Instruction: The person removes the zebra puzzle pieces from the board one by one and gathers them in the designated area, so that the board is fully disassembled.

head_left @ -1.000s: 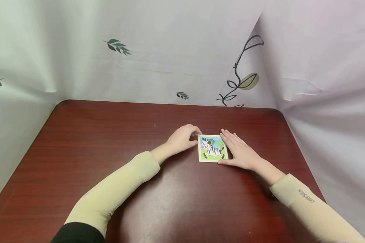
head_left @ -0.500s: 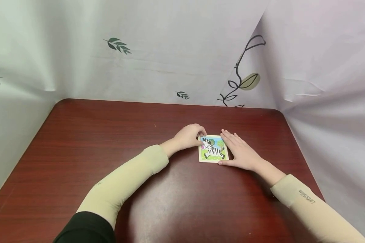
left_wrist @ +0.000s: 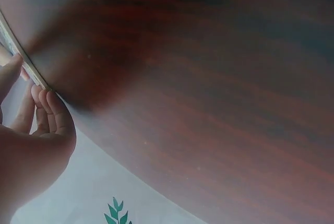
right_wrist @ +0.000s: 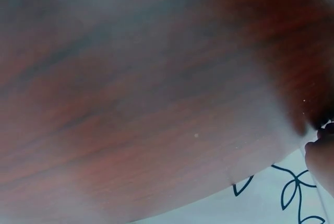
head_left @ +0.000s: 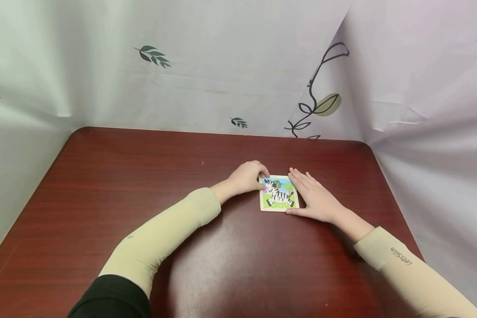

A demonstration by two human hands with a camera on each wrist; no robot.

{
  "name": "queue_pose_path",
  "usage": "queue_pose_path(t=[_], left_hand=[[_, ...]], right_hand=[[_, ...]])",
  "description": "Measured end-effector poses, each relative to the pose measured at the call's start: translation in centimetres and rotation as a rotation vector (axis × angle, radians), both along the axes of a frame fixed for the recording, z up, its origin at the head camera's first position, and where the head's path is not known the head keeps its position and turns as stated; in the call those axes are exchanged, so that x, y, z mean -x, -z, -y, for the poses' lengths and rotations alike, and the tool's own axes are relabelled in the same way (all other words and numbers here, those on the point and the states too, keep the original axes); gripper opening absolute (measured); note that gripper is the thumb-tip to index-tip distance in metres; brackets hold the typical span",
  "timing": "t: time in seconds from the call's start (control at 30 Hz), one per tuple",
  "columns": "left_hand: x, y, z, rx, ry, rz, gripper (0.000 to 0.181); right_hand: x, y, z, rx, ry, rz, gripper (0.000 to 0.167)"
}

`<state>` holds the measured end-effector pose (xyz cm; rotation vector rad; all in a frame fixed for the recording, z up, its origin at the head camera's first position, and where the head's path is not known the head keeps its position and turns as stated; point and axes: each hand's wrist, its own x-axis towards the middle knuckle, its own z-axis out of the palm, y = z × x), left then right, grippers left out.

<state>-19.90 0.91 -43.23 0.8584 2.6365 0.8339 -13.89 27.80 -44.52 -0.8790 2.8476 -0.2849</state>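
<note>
A square zebra picture board with a pale wooden rim lies flat on the dark red table. At its left edge is the left hand, fingers curved at the upper left corner and thumb over the picture near the zebra's head. In the left wrist view the board's edge stands between the thumb and fingers of the left hand. The right hand rests along the right edge, fingers straight at the top corner and thumb at the bottom one. Only part of the right hand shows in the right wrist view.
The reddish-brown wooden table has rounded far corners. White cloth with printed leaves and a vine hangs behind it and along both sides. Pale sleeves cover both forearms.
The left hand has moved right, and its thumb now lies over the board's left edge. The right hand and the board look almost unmoved.
</note>
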Motion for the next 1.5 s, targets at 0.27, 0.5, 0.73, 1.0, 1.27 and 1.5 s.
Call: queue_pose_path(t=[0.27,0.5,0.73,1.0,1.27,1.5], left_hand=[[-0.1,-0.3,0.1,-0.027,-0.009,0.023,0.031],[0.1,-0.3,0.3,-0.086,-0.028,0.072,0.033],[0.1,-0.6,0.8,-0.209,-0.080,0.201,0.030],[0.0,-0.3,1.3,-0.242,-0.100,0.220,0.028],[0.1,-0.2,2.8,-0.235,-0.107,0.218,0.028],[0.0,-0.5,5.6,-0.132,-0.050,0.110,0.022]], right_hand=[[-0.1,-0.1,0.0,-0.003,-0.002,-0.001,0.115],[0.0,0.0,0.0,-0.006,-0.008,-0.011,0.115],[0.0,0.0,0.0,-0.008,-0.006,-0.013,0.115],[0.0,0.1,0.0,-0.009,-0.005,-0.014,0.115],[0.0,0.1,0.0,-0.015,-0.008,-0.019,0.115],[0.0,0.1,0.1,-0.016,-0.003,-0.011,0.115]])
